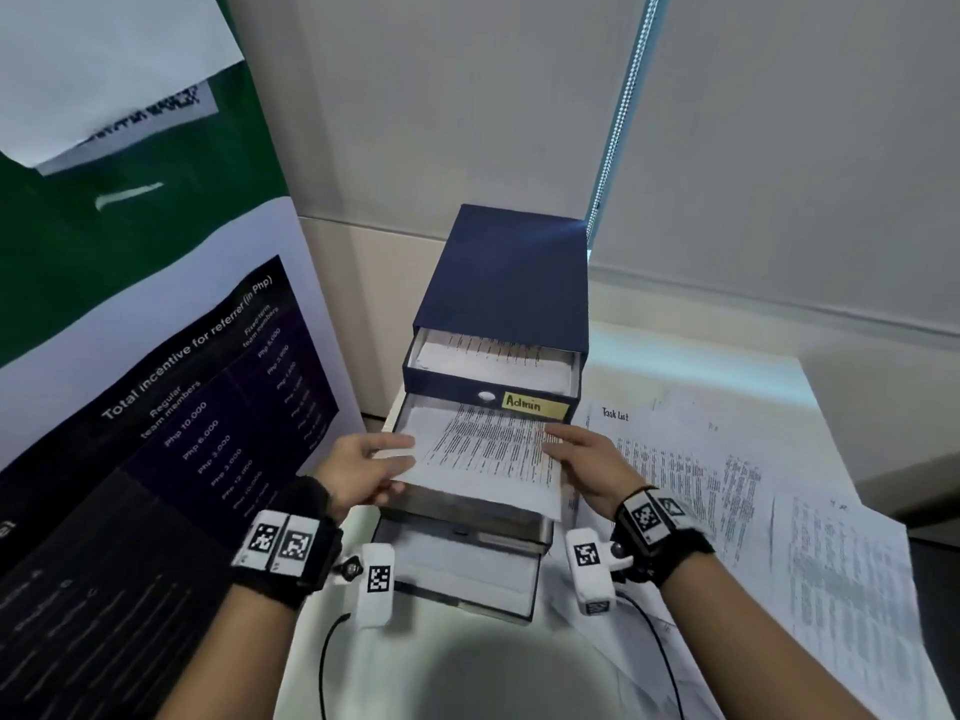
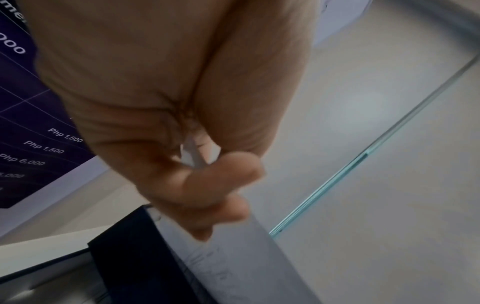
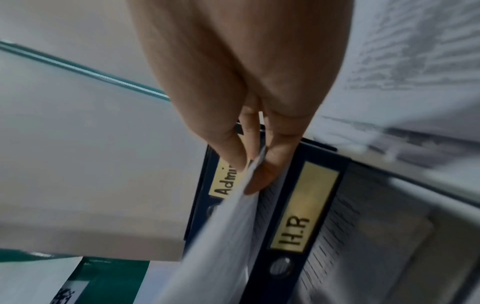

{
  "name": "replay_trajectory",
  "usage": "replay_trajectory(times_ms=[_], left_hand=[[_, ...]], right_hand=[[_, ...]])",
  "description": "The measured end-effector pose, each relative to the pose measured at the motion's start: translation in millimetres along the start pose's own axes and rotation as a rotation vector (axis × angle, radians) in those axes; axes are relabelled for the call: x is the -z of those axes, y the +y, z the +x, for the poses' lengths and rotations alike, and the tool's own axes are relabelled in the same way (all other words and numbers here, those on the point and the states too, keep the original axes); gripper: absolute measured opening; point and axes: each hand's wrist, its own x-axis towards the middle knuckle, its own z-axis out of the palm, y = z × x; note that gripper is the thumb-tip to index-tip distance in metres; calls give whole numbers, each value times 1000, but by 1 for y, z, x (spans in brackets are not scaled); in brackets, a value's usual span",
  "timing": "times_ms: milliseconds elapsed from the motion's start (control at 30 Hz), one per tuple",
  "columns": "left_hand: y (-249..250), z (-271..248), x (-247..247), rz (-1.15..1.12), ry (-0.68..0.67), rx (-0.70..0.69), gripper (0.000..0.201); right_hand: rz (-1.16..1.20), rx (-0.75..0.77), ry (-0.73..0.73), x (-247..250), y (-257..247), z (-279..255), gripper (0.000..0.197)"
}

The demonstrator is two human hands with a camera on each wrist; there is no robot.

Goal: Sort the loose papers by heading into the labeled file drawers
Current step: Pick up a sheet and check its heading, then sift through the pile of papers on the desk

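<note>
A dark blue drawer cabinet (image 1: 509,272) stands on the white table with its drawers pulled out in steps. The top drawer carries a yellow "Admin" label (image 1: 530,405) and has printed paper inside. Both hands hold one printed sheet (image 1: 483,449) flat over the second drawer, whose label reads "H.R" (image 3: 301,207). My left hand (image 1: 400,459) pinches the sheet's left edge between thumb and fingers (image 2: 207,185). My right hand (image 1: 556,439) pinches the right edge, just below the Admin label (image 3: 226,183). The sheet (image 3: 215,236) hides most of the second drawer.
Loose printed papers (image 1: 727,485) lie spread on the table right of the cabinet, one headed "Task List" (image 1: 615,414). A third drawer (image 1: 467,574) sticks out furthest toward me. A large poster board (image 1: 182,407) leans close on the left. A wall stands behind.
</note>
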Motion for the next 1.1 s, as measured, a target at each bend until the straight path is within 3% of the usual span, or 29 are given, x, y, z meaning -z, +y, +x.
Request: replay_trajectory(times_ms=[67,167,200,367,400,467,567,633,700,800,867,933,1000,1100], left_hand=[[-1,17,-5,18,55,-39,15],[-3,46,-18,-28,182,-75,12],[-2,54,-24,-24,204,-69,12],[4,87,-50,-110,122,67,8],[5,93,-52,-101,99,89,16],[4,103,-50,-8,60,106,55],[14,94,-47,176,68,101,60],[31,69,-52,419,118,8,50],[51,40,-70,580,109,-161,31],[62,21,-119,389,-264,-244,16],[58,25,-164,333,-512,-188,19],[42,37,-211,408,-635,-116,27],[19,57,-252,532,-613,-32,40],[-13,87,-296,790,-449,75,61]], right_hand=[[14,15,-33,6,-5,0,33],[-40,-67,-270,16,-6,-5,33],[-37,-82,-286,17,-4,-2,32],[-52,11,-97,16,-1,24,24],[-87,50,-92,17,-1,28,23],[-159,155,-32,24,5,33,17],[-277,319,259,57,27,44,10],[-420,262,459,94,55,53,9],[-628,46,497,135,92,65,31],[-973,-354,479,181,150,83,82],[-1035,-416,515,189,166,79,96],[-1025,-397,590,184,161,65,101],[-1052,-349,581,184,161,60,95],[-1041,-276,565,190,165,57,94]])
